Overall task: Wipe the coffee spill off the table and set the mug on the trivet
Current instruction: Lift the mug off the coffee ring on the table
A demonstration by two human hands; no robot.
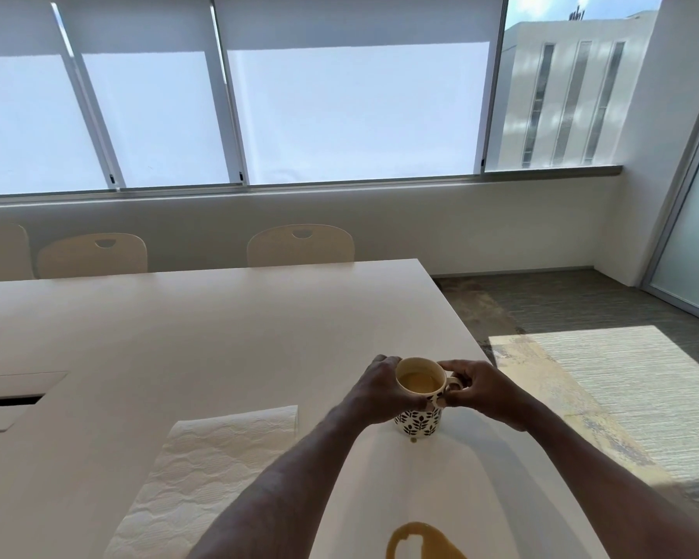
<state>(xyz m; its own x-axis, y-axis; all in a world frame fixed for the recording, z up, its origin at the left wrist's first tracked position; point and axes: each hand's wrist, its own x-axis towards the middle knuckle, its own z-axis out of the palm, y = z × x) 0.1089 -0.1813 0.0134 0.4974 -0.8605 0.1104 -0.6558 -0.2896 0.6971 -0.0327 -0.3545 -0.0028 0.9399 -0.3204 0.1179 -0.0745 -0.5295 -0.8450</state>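
Head, left hand (380, 391), right hand (483, 391) grip mug (418, 421), seemingly coffee (419, 382) inside

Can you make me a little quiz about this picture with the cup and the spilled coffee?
1. True or false: the brown coffee puddle on the pale table is wiped away.
2. Where does the white quilted paper towel lie? A. under the cream ceramic mug with black leaf pattern B. flat on the table, left of the mug C. crumpled in a hand
3. Fill in: the ___ hand pinches the mug's handle.
Key: 1. False, it is there, near the person. 2. B. 3. Right: the right hand pinches the handle, and the left hand grips the mug's other side.
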